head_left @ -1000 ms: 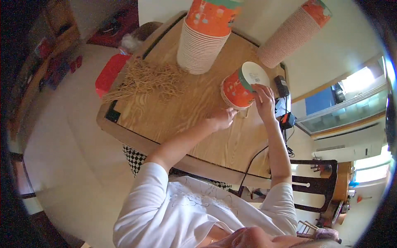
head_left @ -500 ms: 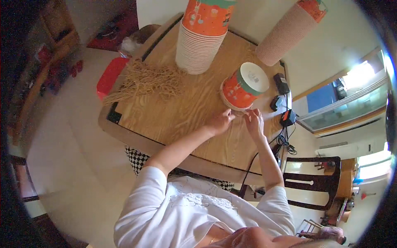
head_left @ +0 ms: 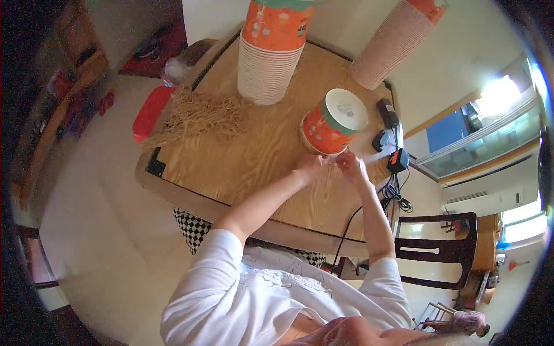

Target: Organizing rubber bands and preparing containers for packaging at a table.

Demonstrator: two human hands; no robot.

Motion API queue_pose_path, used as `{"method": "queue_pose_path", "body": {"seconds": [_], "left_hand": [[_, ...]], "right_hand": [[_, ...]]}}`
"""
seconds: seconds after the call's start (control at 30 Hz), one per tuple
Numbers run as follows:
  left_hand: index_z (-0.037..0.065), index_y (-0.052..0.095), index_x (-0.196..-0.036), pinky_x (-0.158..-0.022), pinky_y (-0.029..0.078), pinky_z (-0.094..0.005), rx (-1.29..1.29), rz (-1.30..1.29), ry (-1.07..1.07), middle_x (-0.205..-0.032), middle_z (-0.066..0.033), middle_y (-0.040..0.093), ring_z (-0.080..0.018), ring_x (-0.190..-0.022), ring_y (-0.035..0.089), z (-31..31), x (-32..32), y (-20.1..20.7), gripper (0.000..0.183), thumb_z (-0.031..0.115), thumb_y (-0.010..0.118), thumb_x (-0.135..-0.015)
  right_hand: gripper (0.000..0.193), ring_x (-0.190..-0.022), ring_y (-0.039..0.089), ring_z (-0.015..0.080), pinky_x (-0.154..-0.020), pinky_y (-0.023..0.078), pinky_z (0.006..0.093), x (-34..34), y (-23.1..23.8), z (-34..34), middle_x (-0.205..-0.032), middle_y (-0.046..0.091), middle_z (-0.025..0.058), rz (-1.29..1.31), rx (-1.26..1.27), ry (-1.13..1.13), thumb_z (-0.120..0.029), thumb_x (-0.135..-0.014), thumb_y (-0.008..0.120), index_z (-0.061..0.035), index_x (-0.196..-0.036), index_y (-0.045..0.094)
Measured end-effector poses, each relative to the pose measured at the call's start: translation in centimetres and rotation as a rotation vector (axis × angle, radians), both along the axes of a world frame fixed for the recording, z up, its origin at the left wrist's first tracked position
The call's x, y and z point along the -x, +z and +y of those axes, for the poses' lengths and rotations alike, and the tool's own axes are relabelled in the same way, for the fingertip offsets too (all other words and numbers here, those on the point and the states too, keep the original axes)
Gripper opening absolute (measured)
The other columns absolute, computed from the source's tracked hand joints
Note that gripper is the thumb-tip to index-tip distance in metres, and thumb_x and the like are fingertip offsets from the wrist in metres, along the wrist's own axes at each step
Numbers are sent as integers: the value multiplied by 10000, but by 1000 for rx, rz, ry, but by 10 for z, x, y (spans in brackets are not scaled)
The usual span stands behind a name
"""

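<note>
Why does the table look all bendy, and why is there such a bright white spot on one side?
In the head view the fisheye lens curves straight lines, so the wooden table bows toward the dark round rim. The white glare at the right is daylight through a window, washed out. The left hand and right hand near the middle look fairly sharp; the edges go dim and smeared.

Place: a room in a home.
Signs: wooden dining table, dark wooden chair, tiled floor, bright window.
</note>
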State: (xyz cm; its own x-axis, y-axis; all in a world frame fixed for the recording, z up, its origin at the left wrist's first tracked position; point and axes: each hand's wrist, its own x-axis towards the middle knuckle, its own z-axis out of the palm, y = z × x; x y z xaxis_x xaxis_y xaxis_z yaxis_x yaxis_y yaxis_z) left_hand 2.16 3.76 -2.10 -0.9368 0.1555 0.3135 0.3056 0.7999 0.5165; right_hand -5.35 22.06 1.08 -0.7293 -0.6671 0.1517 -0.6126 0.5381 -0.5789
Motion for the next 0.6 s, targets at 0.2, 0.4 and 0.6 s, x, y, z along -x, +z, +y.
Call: {"method": "queue_pose_path", "body": {"seconds": [0.2,0.4,0.6], "left_hand": [[13,542,-1037,-643,523,-435,75,-57,-62,-895,-217,629,-301,-790,651,-8,-13,25,274,153,353,-897],[-51,531,-1053,-653,519,-442,147,60,-125,-1072,-275,533,-368,-791,624,-16,-19,15,269,130,421,-887],[-53,493,-1177,-722,513,-450,163,-28,-127,-1223,-274,480,-380,-838,621,-28,-27,14,386,121,465,-833]], "right_hand": [[376,-983,546,313,-864,429,406,-70,173,-76,-1029,605,98,748,187,-136,-123,-731,715,-62,-1084,600],[340,-1049,534,274,-912,399,416,-24,146,-65,-1095,591,68,638,-32,20,-206,-762,655,-147,-1095,613],[317,-1038,543,263,-898,413,404,-21,149,-62,-1081,603,60,649,-52,8,-209,-765,644,-163,-1078,637]]}}
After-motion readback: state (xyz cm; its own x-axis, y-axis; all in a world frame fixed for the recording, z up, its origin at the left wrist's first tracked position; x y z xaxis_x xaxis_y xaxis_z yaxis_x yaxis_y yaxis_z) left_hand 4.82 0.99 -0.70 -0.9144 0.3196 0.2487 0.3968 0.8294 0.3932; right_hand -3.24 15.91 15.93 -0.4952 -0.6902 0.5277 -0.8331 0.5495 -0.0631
